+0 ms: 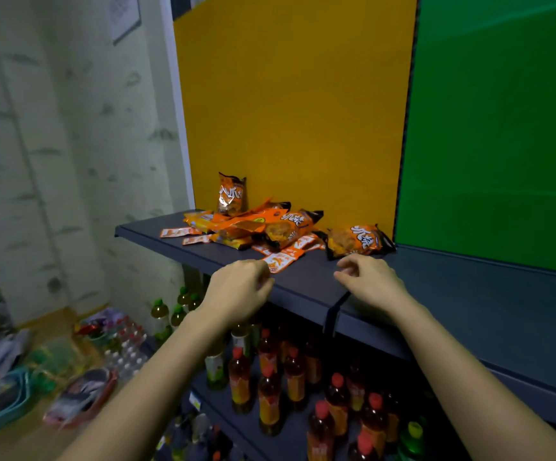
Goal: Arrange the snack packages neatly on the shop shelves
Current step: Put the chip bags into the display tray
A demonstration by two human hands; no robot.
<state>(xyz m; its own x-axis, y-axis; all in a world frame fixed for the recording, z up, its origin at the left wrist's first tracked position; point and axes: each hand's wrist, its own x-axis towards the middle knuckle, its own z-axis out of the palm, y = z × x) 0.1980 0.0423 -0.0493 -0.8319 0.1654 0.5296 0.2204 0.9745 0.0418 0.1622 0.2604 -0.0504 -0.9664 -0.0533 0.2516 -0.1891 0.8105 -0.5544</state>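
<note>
Both the left hand [236, 291] and right hand [370, 281] seem empty, loosely curled; nudged, the one-o'clock sachet [281, 261] may slip off the shelf [436, 294].

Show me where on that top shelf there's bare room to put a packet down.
The widest bare stretch of the top shelf lies before the green panel, right of the lone snack packet. A narrow strip runs along the front-left edge. Before the yellow panel the heap of orange packets crowds it.
</note>
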